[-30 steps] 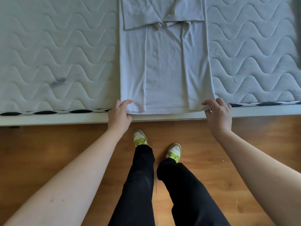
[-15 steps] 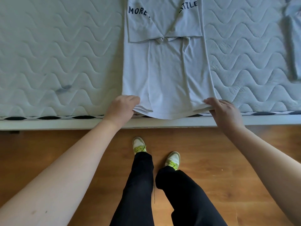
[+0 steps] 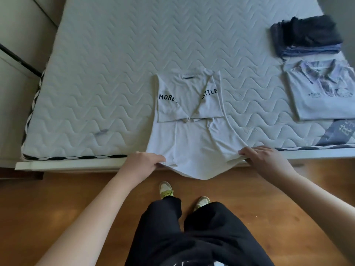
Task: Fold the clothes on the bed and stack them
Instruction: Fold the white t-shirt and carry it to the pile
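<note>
A white T-shirt (image 3: 194, 143) with dark lettering lies on the bed (image 3: 115, 64), its sides and sleeves folded inward into a long strip. My left hand (image 3: 142, 163) pinches the bottom left corner of the hem. My right hand (image 3: 263, 160) pinches the bottom right corner. The hem is lifted off the mattress and sags over the bed's front edge between my hands. A folded pale shirt with a collar (image 3: 322, 91) lies at the right, and a stack of dark folded clothes (image 3: 307, 37) sits behind it.
A grey printed cloth (image 3: 340, 133) lies at the bed's right front corner. A wardrobe front (image 3: 17, 54) stands left of the bed. I stand on a wooden floor (image 3: 57, 204) at the bed's front edge, my legs and shoes below.
Both hands have taken hold of the hem corners and lifted them off the mattress toward me. The view has pulled back, showing more of the bed and the folded clothes.
</note>
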Tool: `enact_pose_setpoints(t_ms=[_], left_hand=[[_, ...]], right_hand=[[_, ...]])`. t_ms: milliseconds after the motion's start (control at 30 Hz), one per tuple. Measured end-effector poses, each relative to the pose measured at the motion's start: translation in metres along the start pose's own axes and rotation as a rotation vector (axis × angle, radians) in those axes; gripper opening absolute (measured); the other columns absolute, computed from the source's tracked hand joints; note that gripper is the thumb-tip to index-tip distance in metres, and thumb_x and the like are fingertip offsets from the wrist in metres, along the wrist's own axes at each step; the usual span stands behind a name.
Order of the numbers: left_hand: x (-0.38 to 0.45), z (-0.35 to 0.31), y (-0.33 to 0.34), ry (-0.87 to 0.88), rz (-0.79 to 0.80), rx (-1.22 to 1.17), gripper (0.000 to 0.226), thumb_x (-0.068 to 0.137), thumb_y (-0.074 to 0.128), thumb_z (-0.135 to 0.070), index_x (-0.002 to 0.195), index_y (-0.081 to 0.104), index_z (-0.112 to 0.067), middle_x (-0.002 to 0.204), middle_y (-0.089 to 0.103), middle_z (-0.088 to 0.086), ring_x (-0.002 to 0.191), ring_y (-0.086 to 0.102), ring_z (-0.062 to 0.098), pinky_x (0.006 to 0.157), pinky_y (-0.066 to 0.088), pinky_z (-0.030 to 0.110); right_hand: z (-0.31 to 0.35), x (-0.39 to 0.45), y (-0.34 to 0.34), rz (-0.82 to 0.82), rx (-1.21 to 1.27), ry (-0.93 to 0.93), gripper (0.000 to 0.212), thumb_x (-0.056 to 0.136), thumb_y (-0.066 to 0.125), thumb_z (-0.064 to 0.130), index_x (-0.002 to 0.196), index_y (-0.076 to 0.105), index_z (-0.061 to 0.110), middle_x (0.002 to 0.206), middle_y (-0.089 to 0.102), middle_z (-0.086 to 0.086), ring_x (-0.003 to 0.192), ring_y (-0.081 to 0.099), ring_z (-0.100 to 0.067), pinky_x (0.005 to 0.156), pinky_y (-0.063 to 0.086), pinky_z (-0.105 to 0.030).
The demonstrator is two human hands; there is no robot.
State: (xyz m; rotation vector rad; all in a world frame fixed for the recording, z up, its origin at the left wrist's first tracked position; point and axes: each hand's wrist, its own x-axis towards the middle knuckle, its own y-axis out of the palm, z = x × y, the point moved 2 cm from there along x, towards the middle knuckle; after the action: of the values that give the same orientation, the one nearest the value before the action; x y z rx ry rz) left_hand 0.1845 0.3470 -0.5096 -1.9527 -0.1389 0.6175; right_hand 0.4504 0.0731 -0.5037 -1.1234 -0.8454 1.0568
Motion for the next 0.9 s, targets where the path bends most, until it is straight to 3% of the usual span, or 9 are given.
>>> enact_pose_setpoints(t_ms=[100,267,400,533,700,800,900], left_hand=[[-0.027,-0.012,-0.003,-0.041,-0.015,-0.075,0.03,0.093,0.058,-0.016,0.118,0.069,-0.03,0.113,0.071,-0.008,0.104,0.064,0.02,0.085,0.048,0.029],[-0.045,-0.021,-0.015,-0.061,-0.015,-0.116,0.027,0.093,0.056,-0.007,0.112,0.07,-0.021,0.111,0.066,-0.01,0.104,0.062,0.017,0.083,0.046,0.028],[-0.043,-0.028,-0.03,-0.083,-0.001,-0.089,0.032,0.093,0.054,-0.009,0.116,0.069,-0.025,0.112,0.068,-0.007,0.103,0.062,0.019,0.082,0.048,0.032],[-0.034,-0.031,-0.047,-0.102,-0.025,-0.086,0.029,0.092,0.057,-0.014,0.11,0.065,-0.035,0.099,0.07,-0.007,0.088,0.064,0.018,0.065,0.041,0.028],[-0.009,-0.025,-0.067,-0.061,-0.067,-0.102,0.02,0.092,0.062,-0.022,0.106,0.07,-0.032,0.099,0.072,-0.01,0.091,0.065,0.016,0.069,0.04,0.025],[0.013,-0.01,-0.074,-0.045,-0.036,-0.102,0.025,0.091,0.063,-0.018,0.112,0.071,-0.029,0.109,0.072,-0.008,0.1,0.065,0.018,0.078,0.046,0.028],[0.04,0.011,-0.082,-0.025,0.016,-0.153,0.025,0.092,0.063,-0.019,0.114,0.072,-0.028,0.108,0.071,-0.006,0.1,0.064,0.016,0.074,0.04,0.02]], right_hand=[[0.009,-0.025,-0.015,0.024,-0.006,0.008,0.03,0.069,0.074,-0.009,0.092,0.067,0.008,0.071,0.068,-0.006,0.063,0.065,-0.032,0.056,0.053,-0.038],[0.025,-0.044,-0.029,-0.078,0.011,0.018,0.043,0.054,0.084,-0.013,0.09,0.072,0.006,0.08,0.072,-0.005,0.062,0.067,-0.028,0.053,0.05,-0.03],[0.032,-0.039,-0.038,-0.088,0.034,0.034,0.041,0.058,0.086,-0.008,0.093,0.072,0.008,0.085,0.073,-0.005,0.066,0.068,-0.027,0.053,0.048,-0.028],[0.036,-0.024,-0.049,-0.067,0.05,0.021,0.041,0.057,0.087,-0.006,0.09,0.072,0.011,0.08,0.071,-0.001,0.065,0.068,-0.025,0.057,0.05,-0.029],[0.03,-0.003,-0.062,-0.035,0.067,0.077,0.048,0.058,0.086,-0.008,0.098,0.075,0.016,0.085,0.074,0.002,0.069,0.069,-0.025,0.057,0.053,-0.032],[0.023,0.016,-0.065,-0.001,0.078,0.133,0.038,0.064,0.086,-0.003,0.093,0.074,0.018,0.083,0.073,0.004,0.073,0.068,-0.027,0.057,0.054,-0.035],[0.019,0.039,-0.06,0.007,0.136,0.169,0.026,0.072,0.083,-0.001,0.089,0.073,0.016,0.079,0.073,0.003,0.075,0.067,-0.029,0.059,0.054,-0.04]])
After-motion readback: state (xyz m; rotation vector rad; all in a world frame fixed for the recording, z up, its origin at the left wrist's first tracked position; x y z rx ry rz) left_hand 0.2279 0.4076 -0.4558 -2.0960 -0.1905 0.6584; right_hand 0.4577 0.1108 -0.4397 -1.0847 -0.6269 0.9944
